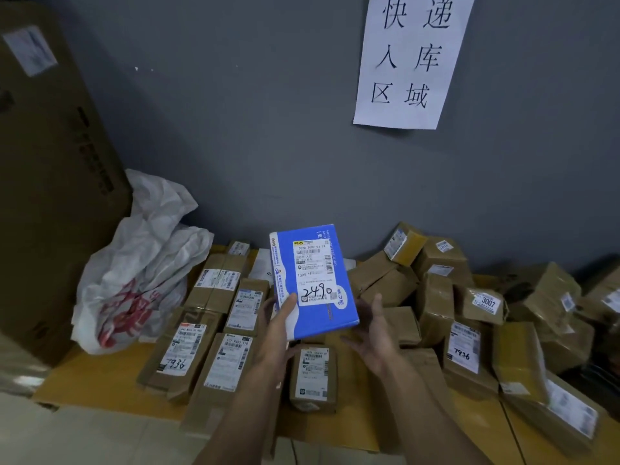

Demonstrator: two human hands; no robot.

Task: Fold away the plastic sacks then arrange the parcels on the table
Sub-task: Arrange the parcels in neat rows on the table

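A blue parcel box (312, 280) with a white label marked 2490 is held up above the table. My left hand (280, 325) grips its lower left corner, thumb on the label side. My right hand (375, 330) hovers open just right of the box, fingers spread, not clearly touching it. Below, several brown taped parcels (218, 330) lie in neat rows on the yellow table (100, 380). A loose heap of brown parcels (436, 297) is piled at the right. A crumpled white plastic sack (141, 263) with red print sits at the left against the wall.
A tall brown cardboard carton (50, 179) leans at the far left. A white paper sign (412, 58) with black characters hangs on the grey wall. The table's front edge (110, 409) runs across the lower view, with pale floor tiles below.
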